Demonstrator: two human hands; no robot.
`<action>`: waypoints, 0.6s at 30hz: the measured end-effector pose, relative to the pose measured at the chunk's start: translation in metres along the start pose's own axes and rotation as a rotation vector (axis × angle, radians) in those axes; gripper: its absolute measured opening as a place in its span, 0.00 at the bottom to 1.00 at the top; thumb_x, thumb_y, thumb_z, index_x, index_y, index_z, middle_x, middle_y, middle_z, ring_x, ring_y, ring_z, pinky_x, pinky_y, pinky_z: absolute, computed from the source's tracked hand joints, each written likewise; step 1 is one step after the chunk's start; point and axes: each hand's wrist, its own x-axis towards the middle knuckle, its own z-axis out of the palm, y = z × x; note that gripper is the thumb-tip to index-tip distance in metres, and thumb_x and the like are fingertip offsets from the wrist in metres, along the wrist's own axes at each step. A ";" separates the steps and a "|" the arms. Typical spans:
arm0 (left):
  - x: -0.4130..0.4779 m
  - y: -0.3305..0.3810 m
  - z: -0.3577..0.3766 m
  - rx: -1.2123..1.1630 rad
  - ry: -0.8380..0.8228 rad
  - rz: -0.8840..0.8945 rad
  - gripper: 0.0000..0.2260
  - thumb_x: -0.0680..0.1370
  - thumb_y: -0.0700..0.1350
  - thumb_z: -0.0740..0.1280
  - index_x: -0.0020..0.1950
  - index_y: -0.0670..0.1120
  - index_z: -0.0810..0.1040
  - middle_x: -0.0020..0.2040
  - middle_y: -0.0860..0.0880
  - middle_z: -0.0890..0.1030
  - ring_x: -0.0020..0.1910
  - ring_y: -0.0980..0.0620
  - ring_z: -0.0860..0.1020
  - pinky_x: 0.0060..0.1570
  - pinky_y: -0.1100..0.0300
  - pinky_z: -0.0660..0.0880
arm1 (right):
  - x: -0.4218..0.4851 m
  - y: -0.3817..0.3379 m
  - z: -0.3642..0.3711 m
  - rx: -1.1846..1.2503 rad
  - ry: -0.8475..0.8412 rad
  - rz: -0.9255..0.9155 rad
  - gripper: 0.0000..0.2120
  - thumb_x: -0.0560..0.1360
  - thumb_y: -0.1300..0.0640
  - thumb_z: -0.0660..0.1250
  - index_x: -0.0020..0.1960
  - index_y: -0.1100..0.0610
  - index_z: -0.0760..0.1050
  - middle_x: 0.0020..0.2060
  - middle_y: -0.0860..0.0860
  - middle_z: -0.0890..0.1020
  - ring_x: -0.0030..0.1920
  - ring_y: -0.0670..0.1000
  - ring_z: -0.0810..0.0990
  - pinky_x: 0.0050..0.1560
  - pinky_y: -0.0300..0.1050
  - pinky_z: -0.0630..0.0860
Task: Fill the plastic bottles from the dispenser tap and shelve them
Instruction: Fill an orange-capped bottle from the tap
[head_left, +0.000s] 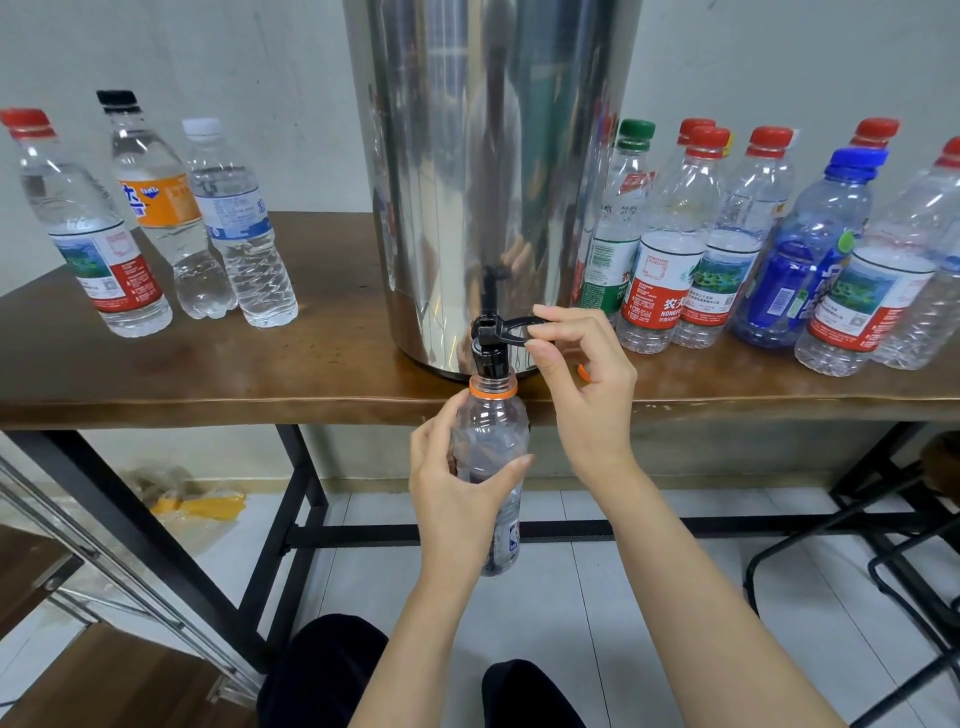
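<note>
Left hand (457, 488) is wrapped round the middle of the open bottle (493, 421), the one with the orange neck ring. It's held upright just off the front edge of the table (208, 379), mouth right up under the black tap (485, 358). Right hand (587, 379) has the tap lever (497, 332) pinched between thumb and forefinger. Can't tell if water is actually running. The top half of the bottle looks clear and I don't see a level in it.

Progress-wise I'd call it early days. Left of the steel dispenser (493, 182) there are three capped bottles that look full: a red-capped one (88, 234), a black-capped one (156, 208) with an orange label, and a white-capped one (234, 223). They're only standing on the table though, and I can't see a single bottle shelved.

Right of the dispenser is the crowd that looks empty, caps on. I count seven caps: one green-capped bottle (615, 234), one blue-capped bottle (810, 249) and five red-capped bottles (670, 260). They overlap and run off the edge, so there may be more. So that's one under the tap, three apparently filled and roughly seven to go, then all the shelving.

There's a bit of orange (583, 372) on the table behind the right hand, probably this bottle's cap.
</note>
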 end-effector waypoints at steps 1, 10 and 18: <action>0.000 0.000 0.000 0.000 0.000 0.001 0.36 0.65 0.39 0.81 0.67 0.61 0.72 0.63 0.56 0.73 0.62 0.69 0.71 0.57 0.76 0.68 | 0.000 0.000 0.000 0.000 0.001 -0.001 0.03 0.77 0.60 0.67 0.50 0.55 0.78 0.52 0.49 0.80 0.53 0.38 0.78 0.53 0.33 0.72; 0.000 -0.002 0.000 0.017 -0.001 0.005 0.36 0.65 0.40 0.81 0.67 0.61 0.72 0.63 0.56 0.73 0.62 0.68 0.71 0.57 0.76 0.67 | 0.000 0.001 0.001 0.003 0.000 -0.002 0.03 0.77 0.60 0.67 0.51 0.55 0.78 0.53 0.49 0.80 0.54 0.40 0.78 0.53 0.35 0.73; 0.000 -0.002 0.000 0.014 0.009 0.020 0.36 0.65 0.39 0.81 0.65 0.63 0.72 0.62 0.59 0.72 0.61 0.69 0.71 0.56 0.76 0.68 | 0.000 0.002 0.001 0.016 -0.002 -0.005 0.03 0.77 0.59 0.67 0.51 0.55 0.78 0.53 0.47 0.79 0.54 0.41 0.78 0.52 0.36 0.73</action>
